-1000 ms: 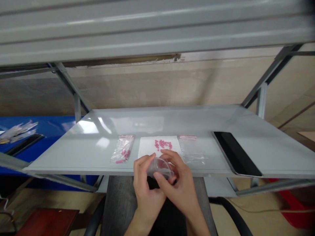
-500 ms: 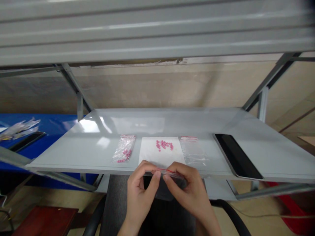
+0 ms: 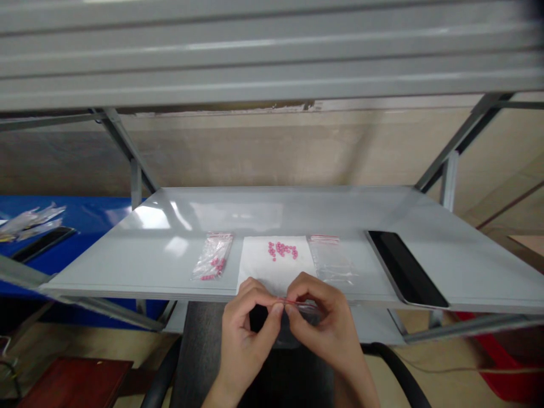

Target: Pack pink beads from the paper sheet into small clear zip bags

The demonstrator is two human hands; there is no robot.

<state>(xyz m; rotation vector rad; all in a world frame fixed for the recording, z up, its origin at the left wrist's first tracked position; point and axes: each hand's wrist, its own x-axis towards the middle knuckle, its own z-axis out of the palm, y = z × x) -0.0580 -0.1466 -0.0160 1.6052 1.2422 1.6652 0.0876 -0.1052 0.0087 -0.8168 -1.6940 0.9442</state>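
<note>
My left hand [image 3: 249, 334] and my right hand [image 3: 318, 323] pinch the red-lined top edge of a small clear zip bag [image 3: 300, 307] between thumbs and fingers. The bag hangs below my fingertips, just past the front edge of the shelf, and is partly hidden by my hands. Behind them, small pink beads [image 3: 280, 250] lie in a loose cluster on a white paper sheet [image 3: 259, 272]. My hands are not touching the beads. Left of the sheet lies a clear bag with pink beads [image 3: 212, 256], and to its right a flat clear bag [image 3: 331, 260].
The beads and bags lie on a pale grey shelf [image 3: 127, 266] with metal supports and another shelf overhead. A black tablet [image 3: 403, 269] lies at its right. Further left, a blue surface [image 3: 93, 207] holds several clear bags [image 3: 29, 222]. A black chair [image 3: 164, 374] is below.
The bag was bunched between my hands a second ago. Its red-lined top is now pinched flat between my fingertips, and my hands have spread apart to either side of it.
</note>
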